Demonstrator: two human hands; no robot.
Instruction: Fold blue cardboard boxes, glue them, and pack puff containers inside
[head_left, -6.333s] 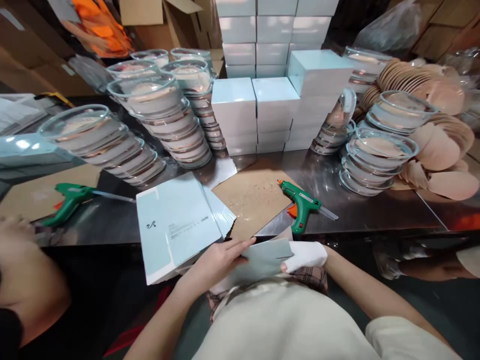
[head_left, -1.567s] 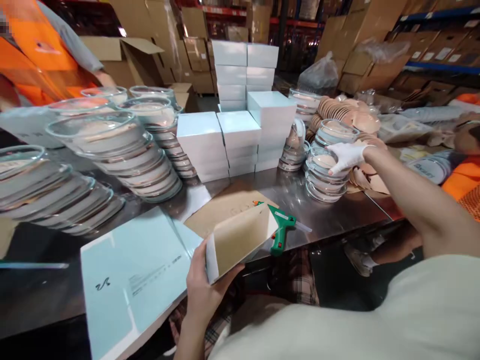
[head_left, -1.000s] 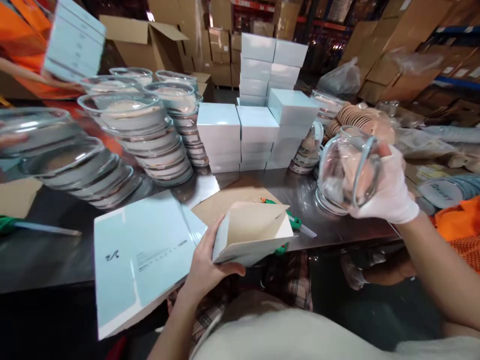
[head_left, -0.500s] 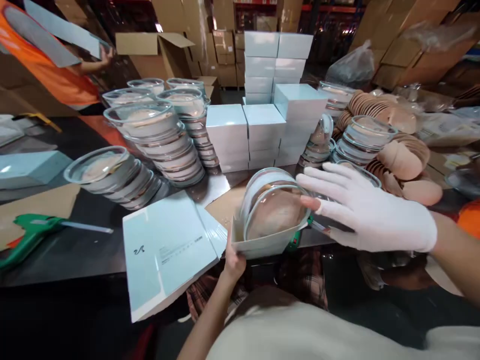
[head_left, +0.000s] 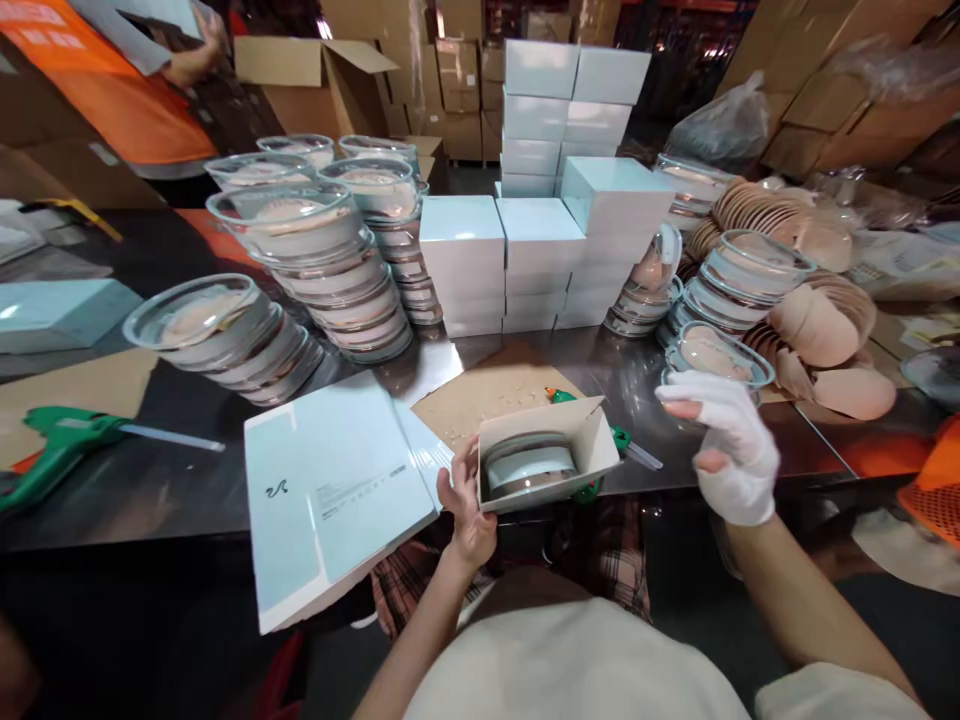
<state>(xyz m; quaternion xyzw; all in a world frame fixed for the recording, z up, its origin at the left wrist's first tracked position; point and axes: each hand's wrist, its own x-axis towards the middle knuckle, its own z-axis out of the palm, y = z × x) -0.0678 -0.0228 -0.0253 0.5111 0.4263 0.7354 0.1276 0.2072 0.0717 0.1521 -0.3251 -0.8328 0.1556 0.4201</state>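
My bare left hand [head_left: 471, 505] grips the left end of a small open white box [head_left: 604, 450] above the table's front edge. Inside the box lie clear round containers [head_left: 531, 468] with pale contents, sunk below its rim. My right hand [head_left: 724, 450], in a white glove with bare fingertips showing, hovers to the right of the box. Its fingers are bent and apart from the thumb, with nothing between them. Just beyond it stands a clear round container [head_left: 712, 358]. Partly hidden behind the box is a green glue gun [head_left: 621, 438] with a glue stick poking out.
Flat light-blue cartons [head_left: 337, 490] lie at left, beside another green glue gun [head_left: 71, 440]. Stacked clear containers [head_left: 330, 270] and finished white boxes [head_left: 540, 260] line the back. Fanned beige discs [head_left: 825, 320] lie at right. A person in orange [head_left: 112, 90] stands back left.
The round containers have gone down into the box, which is now tilted with its opening towards me. My right hand has drawn away from them to the right, its fingers curling.
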